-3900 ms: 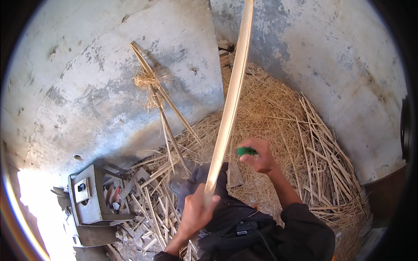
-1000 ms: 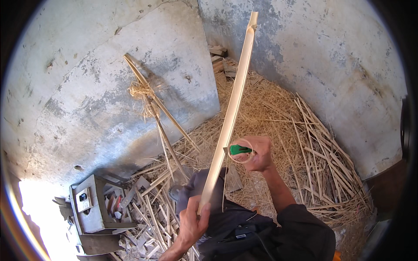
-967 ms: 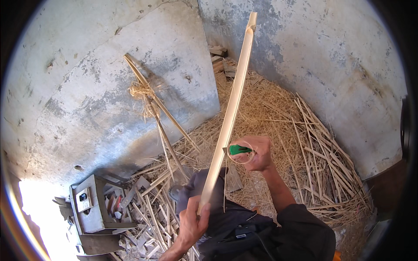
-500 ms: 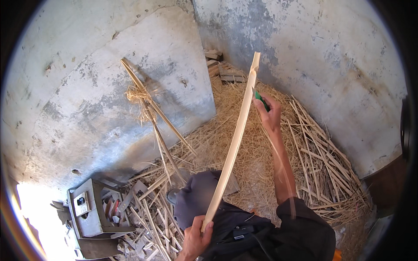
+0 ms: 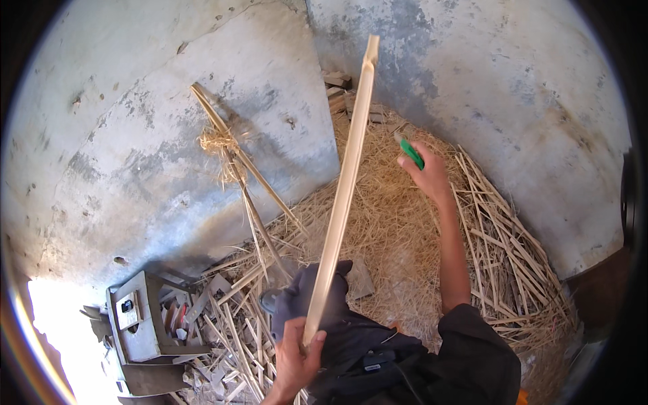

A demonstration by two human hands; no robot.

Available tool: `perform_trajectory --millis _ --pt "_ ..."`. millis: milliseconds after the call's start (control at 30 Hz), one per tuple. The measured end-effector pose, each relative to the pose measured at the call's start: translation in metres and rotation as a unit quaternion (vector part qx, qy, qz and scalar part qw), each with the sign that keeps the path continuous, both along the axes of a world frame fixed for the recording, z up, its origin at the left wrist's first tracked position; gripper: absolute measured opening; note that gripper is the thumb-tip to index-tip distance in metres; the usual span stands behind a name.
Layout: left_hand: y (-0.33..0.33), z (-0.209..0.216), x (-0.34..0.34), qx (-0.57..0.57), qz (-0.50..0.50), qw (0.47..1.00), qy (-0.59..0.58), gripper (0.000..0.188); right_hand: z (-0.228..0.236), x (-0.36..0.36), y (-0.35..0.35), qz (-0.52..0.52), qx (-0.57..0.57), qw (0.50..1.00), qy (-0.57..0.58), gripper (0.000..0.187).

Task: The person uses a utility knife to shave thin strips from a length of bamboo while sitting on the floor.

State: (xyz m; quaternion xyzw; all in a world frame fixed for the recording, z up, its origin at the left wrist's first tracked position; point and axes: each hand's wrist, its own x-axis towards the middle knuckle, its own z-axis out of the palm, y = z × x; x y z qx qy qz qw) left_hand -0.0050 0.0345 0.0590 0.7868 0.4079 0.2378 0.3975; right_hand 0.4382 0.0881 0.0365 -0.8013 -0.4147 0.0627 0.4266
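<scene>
A long, pale strip of split bamboo (image 5: 343, 196) slants up across the middle, its inner side hollow and a notched joint close to the far tip. My left hand (image 5: 297, 356) is closed around its near end, low in the picture. To the right of the strip and apart from it, my right hand (image 5: 428, 171) grips a green-handled knife (image 5: 412, 154). The short blade points up and left toward the strip. Shavings lie on the floor beneath both.
Bamboo poles tied with fibre (image 5: 219, 140) lean against the left wall. A pile of split strips (image 5: 509, 250) lies along the right wall. Curly shavings (image 5: 398, 223) cover the floor. A grey wooden box (image 5: 138, 337) with odds and ends stands lower left, beside scattered offcuts (image 5: 236, 337).
The bamboo strip's far end has swung up and left, away from the knife. My right hand has moved slightly right and down, leaving a gap between blade and strip.
</scene>
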Motion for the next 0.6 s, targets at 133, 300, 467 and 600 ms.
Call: perform_trajectory --millis 133,300,467,600 --pt "0.019 0.015 0.021 0.010 -0.001 0.999 -0.031 0.037 -0.017 -0.021 -0.014 0.033 -0.012 0.997 -0.074 0.042" --pt "0.039 0.006 0.040 0.052 -0.002 0.997 -0.064 0.039 -0.014 -0.093 -0.021 0.148 0.166 0.969 0.108 0.042" --pt "0.048 0.011 0.059 0.057 -0.026 0.995 -0.078 0.041 -0.012 -0.147 -0.033 0.272 0.196 0.910 0.246 0.039" --pt "0.049 0.015 0.065 0.032 -0.049 0.996 -0.064 0.044 -0.011 -0.166 -0.029 0.316 0.225 0.874 0.293 0.033"
